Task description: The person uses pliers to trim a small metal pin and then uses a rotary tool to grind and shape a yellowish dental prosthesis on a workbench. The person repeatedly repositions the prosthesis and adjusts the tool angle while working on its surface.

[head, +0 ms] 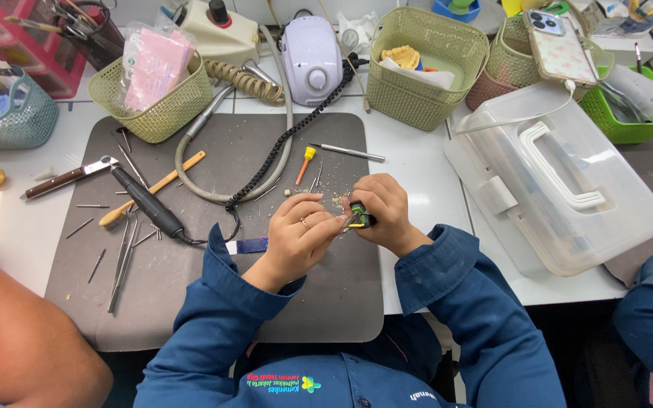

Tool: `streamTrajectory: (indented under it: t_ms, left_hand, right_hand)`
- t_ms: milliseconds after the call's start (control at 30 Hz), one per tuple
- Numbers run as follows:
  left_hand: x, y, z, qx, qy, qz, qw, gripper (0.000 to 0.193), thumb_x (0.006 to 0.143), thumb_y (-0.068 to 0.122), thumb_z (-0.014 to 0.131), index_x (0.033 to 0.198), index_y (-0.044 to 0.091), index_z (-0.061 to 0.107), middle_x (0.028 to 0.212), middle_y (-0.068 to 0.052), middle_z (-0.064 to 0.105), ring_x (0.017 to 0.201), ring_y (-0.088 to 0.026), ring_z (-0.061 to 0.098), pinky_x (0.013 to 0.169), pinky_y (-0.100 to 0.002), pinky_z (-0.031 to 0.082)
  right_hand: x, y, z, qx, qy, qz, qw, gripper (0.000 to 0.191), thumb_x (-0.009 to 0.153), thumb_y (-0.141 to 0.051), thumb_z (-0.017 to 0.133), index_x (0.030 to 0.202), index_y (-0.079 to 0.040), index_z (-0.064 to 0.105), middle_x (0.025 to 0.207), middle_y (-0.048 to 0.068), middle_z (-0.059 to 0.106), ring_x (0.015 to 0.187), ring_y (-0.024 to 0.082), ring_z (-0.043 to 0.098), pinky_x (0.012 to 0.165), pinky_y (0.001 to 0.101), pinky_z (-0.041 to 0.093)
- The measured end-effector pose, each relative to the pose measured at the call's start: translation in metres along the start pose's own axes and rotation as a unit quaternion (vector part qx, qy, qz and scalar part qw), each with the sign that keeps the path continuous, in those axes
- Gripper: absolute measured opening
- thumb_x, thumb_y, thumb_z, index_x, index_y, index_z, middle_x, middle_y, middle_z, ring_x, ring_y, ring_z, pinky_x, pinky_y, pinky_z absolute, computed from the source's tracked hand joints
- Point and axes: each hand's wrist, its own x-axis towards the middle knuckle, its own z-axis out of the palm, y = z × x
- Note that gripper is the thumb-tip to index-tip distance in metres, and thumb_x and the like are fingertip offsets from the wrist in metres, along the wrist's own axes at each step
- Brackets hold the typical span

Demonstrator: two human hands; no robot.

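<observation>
So we've got the little green-and-black piece (359, 215) pinched in our right hand (384, 211) near the mat's (190, 302) right edge, left hand's (300, 230) fingertips closed on it too, shavings (334, 200) already scattered there, looks mid-job, tools (126, 249) lying unused on the left.

Pink packets (157, 66) in left basket (162, 113)

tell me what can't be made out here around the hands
Head view only:
- Small green and black piece: mostly covered by the right hand; its shape is unclear.
- Left hand fingertips: whether they hold a tool is too small to tell.
- Clear box: contents blurred by the lid.
- Green basket: walls hide most of the inside.
</observation>
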Motion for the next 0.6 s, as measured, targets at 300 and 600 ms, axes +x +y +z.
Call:
streamTrajectory:
  t_ms: [300,600]
  left_hand:
    - [0.002,-0.005,0.000,0.017,-0.007,0.004,1.000,0.015,0.084,0.010,0.080,0.097,0.008,0.072,0.082,0.000,0.067,0.083,-0.019,0.066,0.099,-0.043,0.056]
    - [0.003,-0.014,0.006,-0.018,0.009,-0.070,0.997,0.010,0.089,0.011,0.078,0.091,0.009,0.068,0.078,-0.002,0.065,0.084,-0.022,0.066,0.102,-0.043,0.054]
  right_hand:
    - [-0.001,0.004,0.005,-0.008,-0.005,0.016,1.000,0.022,0.083,-0.009,0.083,0.086,-0.008,0.061,0.082,0.008,0.067,0.072,0.025,0.066,0.065,0.0359,0.052]
    - [-0.009,0.007,0.005,0.040,-0.059,0.103,0.992,0.019,0.081,-0.007,0.084,0.084,-0.007,0.065,0.078,0.007,0.066,0.064,0.023,0.065,0.058,0.0330,0.051]
